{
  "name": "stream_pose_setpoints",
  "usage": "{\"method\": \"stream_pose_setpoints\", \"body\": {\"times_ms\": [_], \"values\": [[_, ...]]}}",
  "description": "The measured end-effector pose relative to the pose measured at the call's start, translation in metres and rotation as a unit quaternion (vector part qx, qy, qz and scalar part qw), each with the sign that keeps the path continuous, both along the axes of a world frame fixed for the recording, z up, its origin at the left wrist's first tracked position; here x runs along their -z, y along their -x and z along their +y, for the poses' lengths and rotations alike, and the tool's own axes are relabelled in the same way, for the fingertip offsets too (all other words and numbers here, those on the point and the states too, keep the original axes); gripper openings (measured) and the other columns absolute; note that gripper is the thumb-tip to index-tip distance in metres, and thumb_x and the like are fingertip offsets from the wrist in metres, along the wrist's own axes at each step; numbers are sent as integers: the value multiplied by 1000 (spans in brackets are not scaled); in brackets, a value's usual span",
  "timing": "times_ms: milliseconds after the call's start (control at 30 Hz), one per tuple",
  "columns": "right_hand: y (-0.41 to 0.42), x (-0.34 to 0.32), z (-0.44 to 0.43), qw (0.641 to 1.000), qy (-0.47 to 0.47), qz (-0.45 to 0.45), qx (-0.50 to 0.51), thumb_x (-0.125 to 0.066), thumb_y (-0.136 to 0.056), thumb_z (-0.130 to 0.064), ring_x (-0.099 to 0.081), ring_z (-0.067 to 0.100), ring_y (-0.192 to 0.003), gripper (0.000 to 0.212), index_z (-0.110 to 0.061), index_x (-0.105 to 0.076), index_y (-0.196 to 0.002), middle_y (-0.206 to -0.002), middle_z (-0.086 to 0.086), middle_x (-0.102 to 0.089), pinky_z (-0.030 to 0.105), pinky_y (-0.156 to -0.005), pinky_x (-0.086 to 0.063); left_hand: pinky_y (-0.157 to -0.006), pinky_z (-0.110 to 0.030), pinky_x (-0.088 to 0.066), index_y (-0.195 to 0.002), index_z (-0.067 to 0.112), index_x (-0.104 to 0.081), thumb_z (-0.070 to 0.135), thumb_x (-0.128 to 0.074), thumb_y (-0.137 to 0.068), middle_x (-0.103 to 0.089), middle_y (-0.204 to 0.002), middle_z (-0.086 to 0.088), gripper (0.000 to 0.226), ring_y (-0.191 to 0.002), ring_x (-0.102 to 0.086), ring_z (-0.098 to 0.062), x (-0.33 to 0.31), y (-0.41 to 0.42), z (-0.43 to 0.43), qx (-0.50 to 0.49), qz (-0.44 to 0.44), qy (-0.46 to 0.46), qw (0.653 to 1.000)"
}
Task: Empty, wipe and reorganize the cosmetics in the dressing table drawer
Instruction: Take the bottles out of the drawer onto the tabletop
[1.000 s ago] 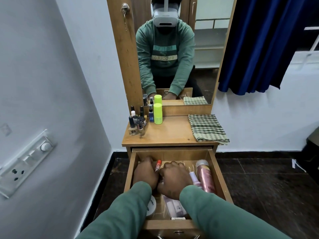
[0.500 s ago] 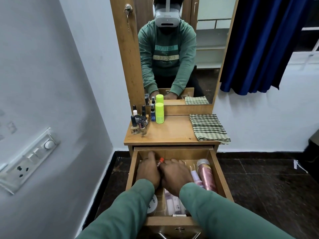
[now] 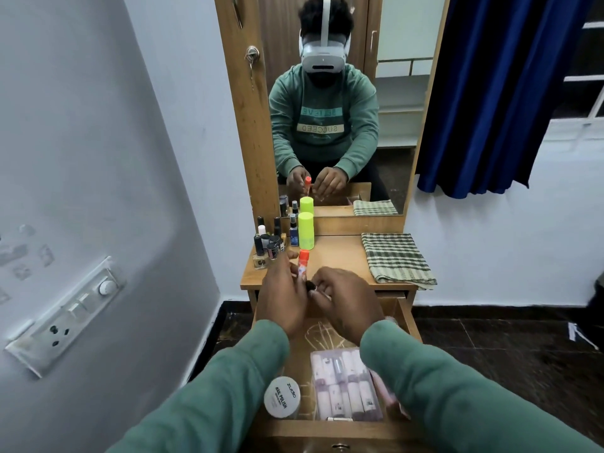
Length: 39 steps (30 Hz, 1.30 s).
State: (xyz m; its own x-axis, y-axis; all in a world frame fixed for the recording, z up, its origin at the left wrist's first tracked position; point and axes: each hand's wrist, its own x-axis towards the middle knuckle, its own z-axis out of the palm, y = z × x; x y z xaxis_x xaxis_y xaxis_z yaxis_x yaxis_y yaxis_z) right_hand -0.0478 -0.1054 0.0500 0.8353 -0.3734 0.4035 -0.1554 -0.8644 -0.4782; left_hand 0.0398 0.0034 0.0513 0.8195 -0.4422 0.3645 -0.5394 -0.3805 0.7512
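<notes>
L hand (image 3: 284, 299) w/ red-cap tube (image 3: 302, 264), R hand (image 3: 343, 302) now lifted above drawer (image 3: 405, 318)

A navy curtain (image 3: 483, 93) hangs at far right; a white switch-and-socket panel (image 3: 65, 315) sits on the grey left wall (image 3: 81, 125); dark tiles (image 3: 490, 338) cover the floor.

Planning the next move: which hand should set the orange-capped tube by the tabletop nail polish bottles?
Likely left: left hand grips the tube, close beside the bottles; right hand pinches another small item.

Left hand (image 3: 283, 300) holds orange-capped tube (image 3: 302, 265) above drawer (image 3: 407, 317).
</notes>
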Motion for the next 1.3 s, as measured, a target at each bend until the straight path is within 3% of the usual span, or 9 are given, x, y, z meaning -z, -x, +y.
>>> {"method": "stream_pose_setpoints", "body": {"times_ms": [133,267,367,500,667,967,1167,1300], "values": [[-20,-17,-21,996,-78,-34,26,-73,-94,-26,-61,10,-80,13,-27,-64,-103,-89,-11,-67,35,-73,-56,-79,-31,-53,-118,25,-51,18,-67,-95,-63,-106,4,29,-92,-61,-16,-42,-28,-20,23,-103,-66,992],[-56,-27,-37,981,-176,-59,65,-77,-90,-23,-63,10,-73,19,-29,-59,-87,-77,-11,-65,33,-69,-55,-66,-34,-49,-99,24,-55,28,-74,-83,-65,-89,2,25,-77,-59,-21,-75,-61,-32,21,-156,-184,970],[-80,-24,-42,973,-205,-67,85,-79,-88,-23,-62,8,-70,22,-28,-59,-84,-75,-11,-65,25,-63,-48,-78,-40,-50,-96,26,-61,38,-74,-81,-68,-87,0,23,-82,-59,-25,-83,-82,-40,0,-196,-260,945],[-103,-13,-43,970,-213,-72,91,-80,-87,-19,-61,7,-71,18,-25,-63,-87,-76,-10,-66,27,-66,-52,-92,-47,-33,-90,29,-60,39,-68,-81,-65,-84,7,16,-93,-57,-27,-82,-102,-51,4,-200,-334,921],[-116,-1,-45,970,-209,-74,100,-80,-86,-16,-62,12,-70,22,-26,-60,-85,-73,-9,-65,36,-70,-56,-97,-49,-31,-89,31,-53,42,-75,-79,-61,-81,9,27,-90,-57,-24,-72,-116,-61,23,-179,-366,913],[-121,8,-43,974,-188,-87,96,-79,-84,-12,-64,13,-72,27,-28,-58,-89,-73,-9,-65,38,-74,-60,-92,-48,-31,-79,29,-55,45,-75,-79,-59,-73,8,26,-87,-56,-25,-63,-130,-65,9,-223,-403,888],[-117,13,-43,972,-202,-79,93,-83,-83,-12,-66,13,-74,36,-31,-54,-94,-76,-8,-65,35,-75,-61,-95,-48,-32,-99,31,-62,47,-77,-79,-65,-89,5,30,-99,-55,-26,-61,-131,-61,9,-234,-405,884],[-114,12,-41,972,-208,-73,86,-84,-83,-15,-66,14,-76,38,-30,-54,-100,-78,-8,-65,36,-77,-61,-93,-48,-31,-101,32,-62,46,-78,-79,-65,-92,4,31,-101,-54,-27,-63,-130,-59,8,-243,-404,882]]}}
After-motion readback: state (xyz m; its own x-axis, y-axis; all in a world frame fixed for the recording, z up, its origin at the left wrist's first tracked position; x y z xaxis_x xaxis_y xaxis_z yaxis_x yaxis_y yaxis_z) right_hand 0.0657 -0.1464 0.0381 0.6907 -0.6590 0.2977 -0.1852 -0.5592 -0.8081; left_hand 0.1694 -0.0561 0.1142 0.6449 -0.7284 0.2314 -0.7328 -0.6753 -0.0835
